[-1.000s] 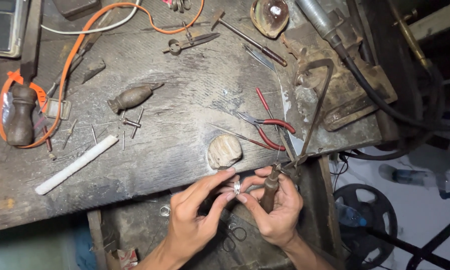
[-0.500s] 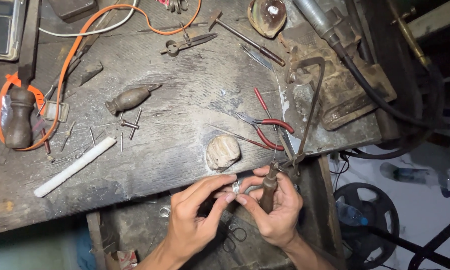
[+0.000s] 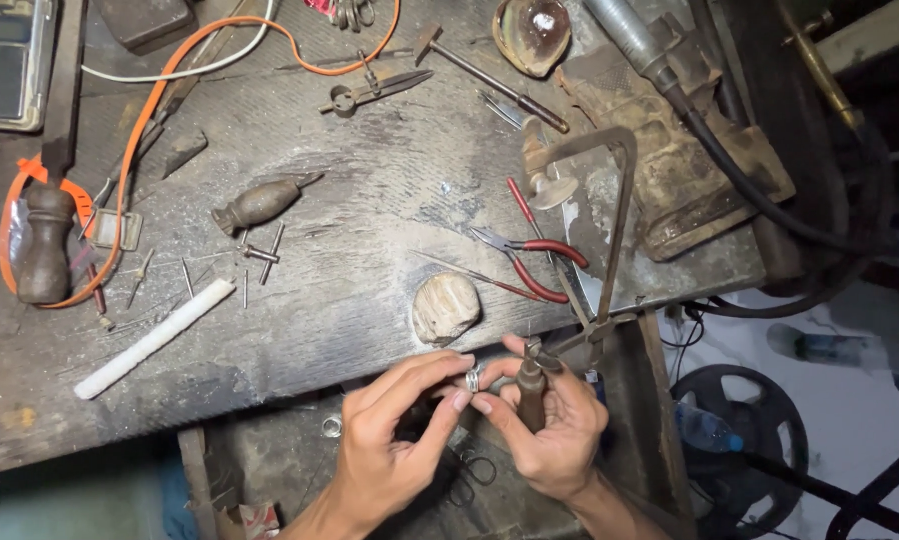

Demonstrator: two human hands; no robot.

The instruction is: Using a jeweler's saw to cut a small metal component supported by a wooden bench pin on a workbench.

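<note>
Just off the workbench's [image 3: 349, 330] front edge, we pinch a small silver ring [image 3: 473, 379] between the fingertips of both hands. Our left hand [image 3: 394, 440] grips it with thumb and forefinger; our right hand [image 3: 554, 435] pinches its other side while curled around the dark wooden handle of a jeweller's saw [image 3: 599, 230]. Red-handled pliers [image 3: 529, 262] and a pale lump [image 3: 444, 307] lie near that edge.
</note>
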